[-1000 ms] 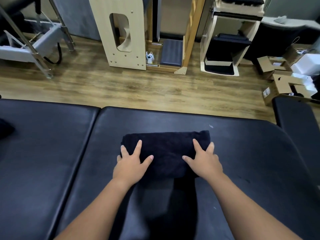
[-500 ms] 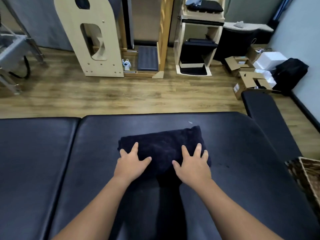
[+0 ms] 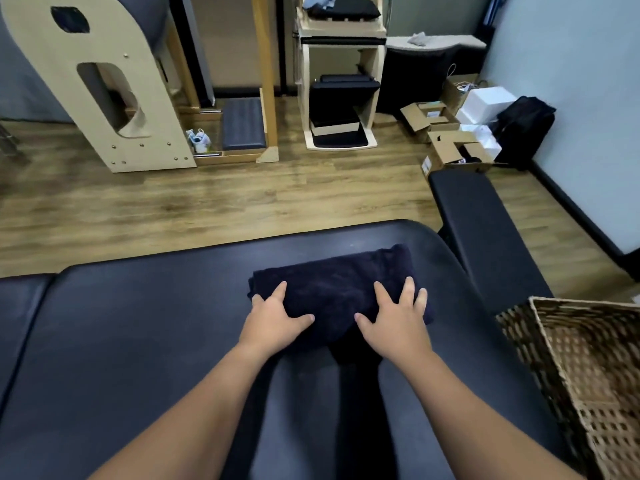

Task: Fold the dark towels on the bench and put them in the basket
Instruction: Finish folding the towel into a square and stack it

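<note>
A folded dark towel [image 3: 334, 282] lies on the black padded bench [image 3: 138, 341], near its far right corner. My left hand [image 3: 273, 317] rests on the towel's left end with fingers spread; its outer fingers wrap over the left edge. My right hand [image 3: 398, 317] lies flat on the right end, fingers straight and spread. A woven wicker basket [image 3: 588, 368] stands at the right, beside the bench end; the part of its inside that shows holds nothing.
A narrower black bench [image 3: 481, 230] runs away at the right behind the basket. Beyond the bench edge is wooden floor with pale wooden exercise equipment [image 3: 114, 98], a shelf unit [image 3: 341, 81], open cardboard boxes [image 3: 450, 147] and a black bag [image 3: 523, 126] by the wall.
The view has swung right, bringing the wicker basket into sight. Both hands stay on the towel, which has slid a little toward the bench's right end; my right hand shifted inward on it.
</note>
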### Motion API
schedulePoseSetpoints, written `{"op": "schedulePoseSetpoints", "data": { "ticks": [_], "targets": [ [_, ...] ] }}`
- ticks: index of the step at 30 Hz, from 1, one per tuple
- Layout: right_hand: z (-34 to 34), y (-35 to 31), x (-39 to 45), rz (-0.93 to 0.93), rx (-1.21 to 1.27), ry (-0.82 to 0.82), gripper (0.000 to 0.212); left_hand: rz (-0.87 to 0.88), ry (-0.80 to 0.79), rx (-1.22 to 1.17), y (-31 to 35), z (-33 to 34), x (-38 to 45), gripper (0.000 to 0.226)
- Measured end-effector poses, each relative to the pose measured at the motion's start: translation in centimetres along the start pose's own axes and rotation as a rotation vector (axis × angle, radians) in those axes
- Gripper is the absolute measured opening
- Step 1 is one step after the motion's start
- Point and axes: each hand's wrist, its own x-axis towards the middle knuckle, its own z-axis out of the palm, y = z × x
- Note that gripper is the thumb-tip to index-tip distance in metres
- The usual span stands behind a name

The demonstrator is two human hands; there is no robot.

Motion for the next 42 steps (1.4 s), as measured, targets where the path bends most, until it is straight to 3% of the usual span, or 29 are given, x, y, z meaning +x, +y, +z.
{"op": "schedulePoseSetpoints", "data": {
  "ticks": [4, 10, 17, 24, 28, 32, 35, 42],
  "targets": [
    [-3.3, 4.7, 4.7, -0.007, -0.011, -0.017, 0.081, -0.002, 0.017, -0.053, 5.6, 3.3, 2.5, 0.101],
    [-6.9, 8.5, 11.7, -0.046, -0.003, -0.066, 0.096, 0.028, 0.025, -0.060, 10.9, 5.8, 6.3, 0.121],
    [-8.6, 8.4, 17.5, -0.059, -0.027, -0.081, 0.097, 0.031, 0.097, -0.053, 13.4, 6.6, 10.9, 0.110],
    [-7.7, 9.0, 17.1, -0.097, -0.114, -0.054, 0.091, 0.004, 0.064, 0.046, 13.4, 6.8, 10.0, 0.106],
    [-6.8, 8.5, 15.0, -0.156, -0.115, -0.082, 0.090, 0.035, 0.079, -0.005, 11.9, 6.4, 6.4, 0.094],
    [-4.9, 7.5, 11.3, -0.235, -0.059, -0.125, 0.096, 0.017, 0.073, -0.111, 9.1, 6.0, 0.6, 0.069],
    [-3.1, 6.4, 8.1, -0.291, 0.004, -0.194, 0.085, -0.091, 0.107, -0.159, 5.0, 6.0, -4.4, 0.058],
    [2.6, 1.6, -4.5, -0.650, -0.195, -0.482, 0.064, -0.314, 0.227, -0.305, -7.9, 7.1, -19.5, 0.046]
  ]
}}
